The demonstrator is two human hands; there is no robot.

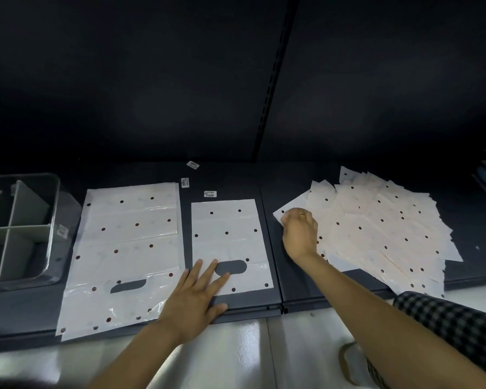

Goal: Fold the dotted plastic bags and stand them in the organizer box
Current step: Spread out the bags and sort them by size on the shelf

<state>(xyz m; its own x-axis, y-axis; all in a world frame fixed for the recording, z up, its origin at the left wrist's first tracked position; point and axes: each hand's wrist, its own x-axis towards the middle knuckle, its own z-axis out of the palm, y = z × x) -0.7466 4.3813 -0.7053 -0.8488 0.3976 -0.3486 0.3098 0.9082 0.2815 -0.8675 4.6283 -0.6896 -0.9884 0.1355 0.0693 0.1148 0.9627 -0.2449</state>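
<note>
A small dotted plastic bag lies flat in the middle of the dark shelf. My left hand rests on its near left corner with fingers straight and spread. A larger stack of dotted bags lies flat to its left. On the right, several dotted bags are fanned out in a loose pile. My right hand pinches the left edge of a bag in that pile. The clear organizer box with grey dividers stands at the far left.
Three small label stickers lie on the shelf behind the middle bag. A slotted upright runs up the dark back panel. The shelf's front edge is just under my left hand, with pale floor below.
</note>
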